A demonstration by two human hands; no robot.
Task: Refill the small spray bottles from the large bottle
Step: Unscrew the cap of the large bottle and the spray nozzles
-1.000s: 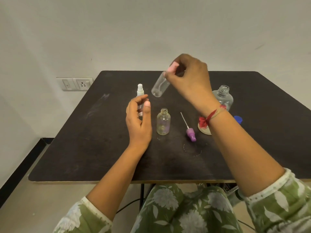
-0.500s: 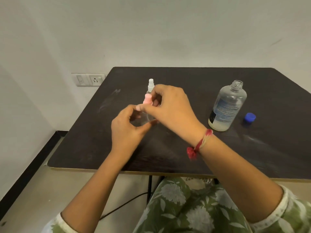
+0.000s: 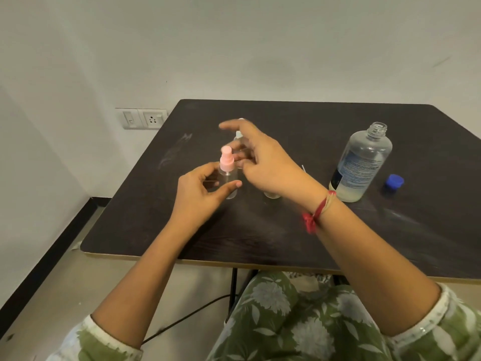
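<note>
**Head view, refilling in progress.** On the dark rectangular table [image 3: 286,235], the left hand [image 3: 200,196] curls thumb and fingers round the small clear plastic spray bottle with a pink pump top [image 3: 226,162]. The bottle is upright near the table's left-centre, its base at the surface. The right hand [image 3: 265,162] hovers just beside the pink top with fingers spread and blurred, holding nothing.

The large clear plastic bottle with a white-and-blue label [image 3: 364,162] stands uncapped at the right, well apart from the hands. Only a shallow layer of pale liquid remains at its bottom. Its round blue screw cap [image 3: 394,181] lies just beside it.

A white-topped small bottle [image 3: 239,134] is partly hidden behind the right hand. The clear base of another small bottle [image 3: 272,195] shows under the right wrist.

*Progress (judged):* the pink-topped bottle has its pump fitted, which suggests its refill is complete, though its fill level cannot be told. The other small bottles are too hidden to judge, and the large bottle is not yet recapped.

*Writing:* the label carries lines of print too small to read, and no brand is legible.
</note>
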